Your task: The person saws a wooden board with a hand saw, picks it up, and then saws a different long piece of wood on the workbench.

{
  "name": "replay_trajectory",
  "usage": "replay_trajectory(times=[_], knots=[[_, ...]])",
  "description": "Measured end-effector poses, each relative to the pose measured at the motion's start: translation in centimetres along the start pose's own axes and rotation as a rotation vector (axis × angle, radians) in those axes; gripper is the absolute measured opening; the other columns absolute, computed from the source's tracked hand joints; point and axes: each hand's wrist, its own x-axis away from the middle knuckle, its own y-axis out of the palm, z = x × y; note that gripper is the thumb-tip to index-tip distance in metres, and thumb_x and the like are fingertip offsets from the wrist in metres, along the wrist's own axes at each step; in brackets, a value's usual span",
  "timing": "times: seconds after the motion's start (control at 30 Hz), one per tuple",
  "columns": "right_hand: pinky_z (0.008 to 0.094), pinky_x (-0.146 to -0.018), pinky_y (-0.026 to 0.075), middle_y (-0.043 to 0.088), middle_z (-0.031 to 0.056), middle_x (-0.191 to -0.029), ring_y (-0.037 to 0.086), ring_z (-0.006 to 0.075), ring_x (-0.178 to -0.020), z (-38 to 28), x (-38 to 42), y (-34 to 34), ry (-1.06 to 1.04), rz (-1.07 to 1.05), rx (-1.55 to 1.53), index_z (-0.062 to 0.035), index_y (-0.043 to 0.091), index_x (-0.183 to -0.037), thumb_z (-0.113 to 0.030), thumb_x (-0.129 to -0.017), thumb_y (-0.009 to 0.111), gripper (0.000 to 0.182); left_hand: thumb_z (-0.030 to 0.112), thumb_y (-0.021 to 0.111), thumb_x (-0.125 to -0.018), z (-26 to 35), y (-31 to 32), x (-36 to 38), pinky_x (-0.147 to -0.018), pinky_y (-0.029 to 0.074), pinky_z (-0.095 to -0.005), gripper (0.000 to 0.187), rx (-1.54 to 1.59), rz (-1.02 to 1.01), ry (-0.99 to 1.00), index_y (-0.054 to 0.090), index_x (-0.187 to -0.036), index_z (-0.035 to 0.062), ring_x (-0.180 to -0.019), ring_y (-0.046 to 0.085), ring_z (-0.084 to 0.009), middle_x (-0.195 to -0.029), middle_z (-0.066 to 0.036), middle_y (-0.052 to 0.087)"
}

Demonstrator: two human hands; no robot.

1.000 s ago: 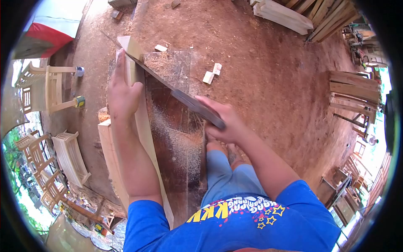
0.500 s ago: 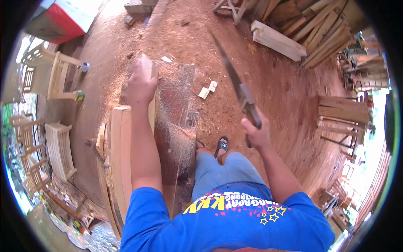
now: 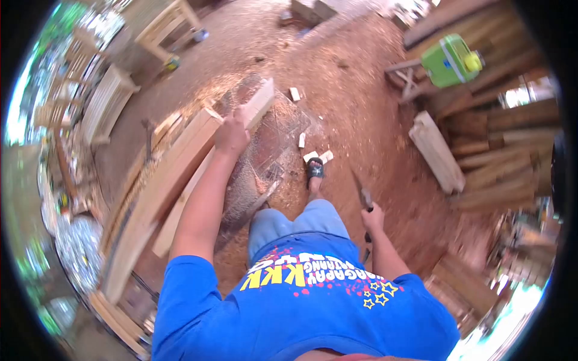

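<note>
My left hand (image 3: 232,133) is closed over a pale squared length of wood (image 3: 260,103), whose far end sticks out beyond my fingers. This piece lies across a dark, sawdust-covered work surface (image 3: 265,144). Beside my left forearm runs a thicker wooden beam (image 3: 174,162). Low on the right, my right hand (image 3: 374,219) grips a handsaw (image 3: 363,195) by its handle. The saw's blade points forward and down, clear of the wood, and is partly blurred.
Small wood offcuts (image 3: 326,157) lie on the ground by my sandalled foot (image 3: 315,171). At right are a pale stacked timber bundle (image 3: 436,153), brown boards (image 3: 500,168) and a green container (image 3: 450,60) on a stand. Wooden furniture (image 3: 108,102) stands at left.
My view has turned toward the right. My right hand has lowered the handsaw toward my right side. My left hand stays on the length of wood.
</note>
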Motion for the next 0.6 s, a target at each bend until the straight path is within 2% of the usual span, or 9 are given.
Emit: replay_trajectory(times=[0.13,0.27,0.37,0.4,0.43,0.5,0.53,0.57,0.6], knots=[[0.0444,-0.096,0.054,0.074,0.0229,-0.111,0.070,0.0400,-0.111,2.7,-7.3,-4.4,-0.109,-0.267,0.147,-0.0093,0.072,-0.117,-0.025,-0.079,0.069,0.041,0.010,0.069,-0.085,1.3,2.2,3.2,-0.097,0.055,-0.0516,0.051,0.045,0.111,0.077,0.054,-0.134,0.0112,-0.113,0.069,-0.0377,-0.122,-0.016,0.068],[0.0425,-0.098,0.053,0.075,0.0196,-0.114,0.070,0.0357,-0.114,4.0,-14.6,-8.2,-0.158,-0.241,0.052,-0.0075,0.072,-0.122,-0.023,-0.080,0.072,0.045,0.008,0.070,-0.081,-1.6,2.3,7.8,-0.096,0.052,-0.0500,0.045,-0.045,0.076,-0.157,0.057,-0.124,0.0129,-0.111,0.069,-0.0345,-0.118,-0.012,0.070],[0.0398,-0.094,0.053,0.077,0.0161,-0.112,0.073,0.0298,-0.107,5.2,-21.2,-8.7,-0.192,-0.246,-0.066,-0.0064,0.070,-0.128,-0.018,-0.084,0.074,0.045,0.009,0.071,-0.081,-8.6,2.3,12.3,-0.096,0.052,-0.0497,0.040,-0.208,0.083,-0.362,0.060,-0.119,0.0127,-0.110,0.068,-0.0344,-0.116,-0.012,0.070],[0.0353,-0.053,0.049,0.067,0.0042,-0.080,0.060,0.0157,-0.060,6.2,-23.6,-7.8,-0.312,-0.161,-0.188,0.0003,0.072,-0.115,-0.015,-0.085,0.075,0.034,0.008,0.071,-0.082,-10.6,1.8,13.8,-0.097,0.052,-0.0497,0.034,-0.258,0.088,-0.419,0.063,-0.114,0.0122,-0.109,0.068,-0.0339,-0.113,-0.011,0.071],[0.0350,-0.052,0.048,0.067,0.0052,-0.079,0.059,0.0158,-0.058,7.8,-27.2,-6.4,-0.331,-0.120,-0.255,0.0001,0.072,-0.113,-0.018,-0.085,0.077,0.033,0.008,0.070,-0.083,-11.4,0.7,14.9,-0.097,0.052,-0.0503,0.033,-0.296,0.034,-0.512,0.064,-0.115,0.0120,-0.112,0.068,-0.0336,-0.116,-0.011,0.072],[0.0384,-0.062,0.054,0.075,0.0096,-0.089,0.069,0.0214,-0.069,6.7,-28.2,-6.9,-0.538,0.046,-0.287,-0.0001,0.073,-0.116,-0.018,-0.084,0.076,0.037,0.015,0.061,-0.094,-13.7,0.7,15.1,-0.097,0.052,-0.0532,0.022,-0.248,-0.006,-0.622,0.073,-0.112,0.0130,-0.115,0.070,-0.0334,-0.117,-0.013,0.075],[0.0380,-0.063,0.054,0.074,0.0093,-0.089,0.069,0.0216,-0.072,7.2,-29.5,-6.8,-0.444,-0.001,-0.272,-0.0003,0.072,-0.117,-0.016,-0.083,0.075,0.038,0.015,0.056,-0.097,-13.9,1.3,15.1,-0.095,0.054,-0.0524,0.023,-0.259,0.047,-0.604,0.075,-0.109,0.0133,-0.112,0.072,-0.0328,-0.114,-0.014,0.076],[0.0377,-0.064,0.055,0.074,0.0091,-0.089,0.070,0.0218,-0.074,6.5,-30.4,-6.9,-0.341,-0.041,-0.246,-0.0004,0.072,-0.119,-0.014,-0.082,0.075,0.039,0.015,0.062,-0.094,-13.2,0.8,15.0,-0.093,0.057,-0.0499,0.022,-0.260,0.018,-0.606,0.075,-0.111,0.0128,-0.110,0.072,-0.0324,-0.114,-0.014,0.076],[0.0382,-0.073,0.055,0.075,0.0101,-0.094,0.071,0.0228,-0.080,4.5,-29.9,-7.2,-0.350,-0.068,-0.197,0.0011,0.072,-0.118,-0.013,-0.081,0.075,0.040,0.021,0.071,-0.087,-13.4,1.4,15.2,-0.093,0.058,-0.0472,0.025,-0.291,0.030,-0.586,0.074,-0.111,0.0122,-0.109,0.073,-0.0319,-0.113,-0.013,0.077]])
